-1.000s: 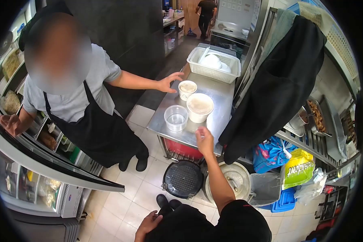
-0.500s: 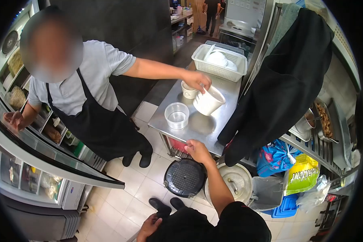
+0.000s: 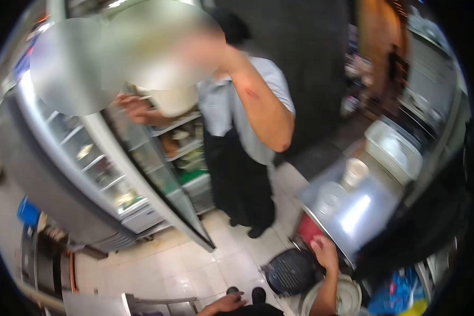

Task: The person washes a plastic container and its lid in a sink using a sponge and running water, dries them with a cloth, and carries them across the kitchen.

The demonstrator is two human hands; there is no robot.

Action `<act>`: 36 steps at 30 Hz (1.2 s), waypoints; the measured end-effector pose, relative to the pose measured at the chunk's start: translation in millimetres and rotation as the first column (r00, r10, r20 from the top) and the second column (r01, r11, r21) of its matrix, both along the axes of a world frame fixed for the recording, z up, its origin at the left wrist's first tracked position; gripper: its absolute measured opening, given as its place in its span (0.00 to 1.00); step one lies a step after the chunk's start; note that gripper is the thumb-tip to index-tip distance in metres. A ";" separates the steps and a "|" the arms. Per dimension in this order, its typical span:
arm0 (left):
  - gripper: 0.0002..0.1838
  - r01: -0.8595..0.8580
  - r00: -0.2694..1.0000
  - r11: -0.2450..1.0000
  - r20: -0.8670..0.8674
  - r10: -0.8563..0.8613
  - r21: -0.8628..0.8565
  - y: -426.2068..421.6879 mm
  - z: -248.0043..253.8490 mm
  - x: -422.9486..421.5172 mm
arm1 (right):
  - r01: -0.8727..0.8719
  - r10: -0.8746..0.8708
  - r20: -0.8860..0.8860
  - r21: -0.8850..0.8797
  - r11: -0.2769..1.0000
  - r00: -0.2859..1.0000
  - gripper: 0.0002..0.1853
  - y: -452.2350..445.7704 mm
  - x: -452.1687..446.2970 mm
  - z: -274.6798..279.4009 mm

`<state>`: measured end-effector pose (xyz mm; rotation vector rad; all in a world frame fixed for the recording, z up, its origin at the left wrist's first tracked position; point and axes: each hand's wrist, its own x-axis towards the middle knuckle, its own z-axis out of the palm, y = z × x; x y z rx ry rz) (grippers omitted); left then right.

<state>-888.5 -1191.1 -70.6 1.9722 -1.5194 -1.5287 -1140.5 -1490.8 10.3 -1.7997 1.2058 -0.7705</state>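
Note:
My right hand (image 3: 325, 252) is near the front edge of the steel table (image 3: 347, 208), its fingers loosely curled and blurred. Low in the view, my left hand (image 3: 227, 304) rests by my lap. A clear round tub (image 3: 330, 199) and a smaller white tub (image 3: 355, 173) stand on the table beyond my right hand. A co-worker in a grey shirt and black apron (image 3: 237, 168) holds up the larger white tub (image 3: 174, 101) by the fridge, partly hidden by blur.
The glass fridge door (image 3: 158, 195) stands open at the left. A black stool (image 3: 290, 272) and a round lidded container (image 3: 347, 297) sit below the table. A white basket (image 3: 394, 150) is at the table's far end. Blue bag (image 3: 397, 295) lies at lower right.
The view has swung left. The co-worker has lifted the larger white tub off the table and carried it left to the fridge. My right hand remains near the table edge.

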 end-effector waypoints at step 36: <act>0.17 -0.943 -0.125 -0.279 -0.583 0.803 -0.182 484.0 14.7 -321.7 | -0.104 0.081 -0.135 0.173 -0.979 -0.988 0.18 718.7 53.7 -11.8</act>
